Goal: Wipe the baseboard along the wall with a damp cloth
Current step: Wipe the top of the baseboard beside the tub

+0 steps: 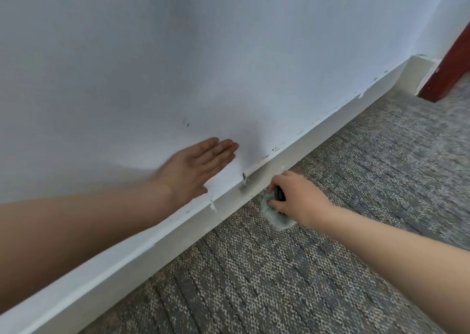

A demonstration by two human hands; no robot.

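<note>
A white baseboard (142,253) runs diagonally from lower left to upper right along the foot of a pale wall (178,53). Its top edge has chipped paint and dark marks near the middle. My right hand (297,197) grips a bunched grey-green cloth (273,215) with a dark patch, held low by the carpet right next to the baseboard face. My left hand (197,167) lies flat with straight fingers against the wall, just above the baseboard and left of the cloth. Both bare forearms reach in from the bottom corners.
Grey patterned carpet (330,257) covers the floor right of the baseboard. At the far upper right the baseboard turns a corner (417,75), and a dark red wooden post or door frame (450,66) stands beyond it.
</note>
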